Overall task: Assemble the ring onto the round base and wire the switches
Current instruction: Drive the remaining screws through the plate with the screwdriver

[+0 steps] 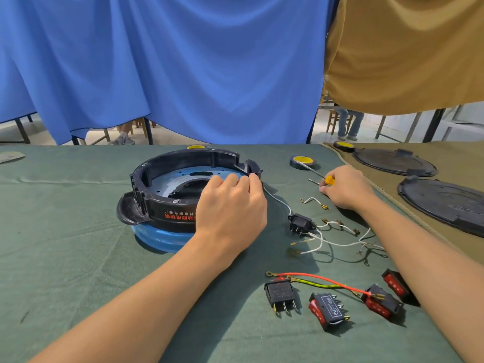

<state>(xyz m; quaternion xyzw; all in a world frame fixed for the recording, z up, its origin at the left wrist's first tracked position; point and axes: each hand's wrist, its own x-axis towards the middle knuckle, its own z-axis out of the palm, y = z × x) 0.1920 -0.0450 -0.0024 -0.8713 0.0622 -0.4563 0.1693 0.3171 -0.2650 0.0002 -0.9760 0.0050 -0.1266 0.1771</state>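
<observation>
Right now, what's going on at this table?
A person's left hand holds the rim of the black ring, which sits on the blue round base. The right hand grips a yellow-handled screwdriver near a tape roll. The red switches, a black socket and loose white wires lie on the green cloth, outside the ring.

1. Location type: assembly workshop, divided into stations.
2. Work surface: green-clothed bench (78, 231), carrying rocker switches (324, 310), wire leads (311, 250) and tape rolls (303, 161).
3. Partitions: blue curtain (183, 61) and tan curtain (406, 48); wooden stool (332, 121) and table legs (434, 124) beyond.
</observation>
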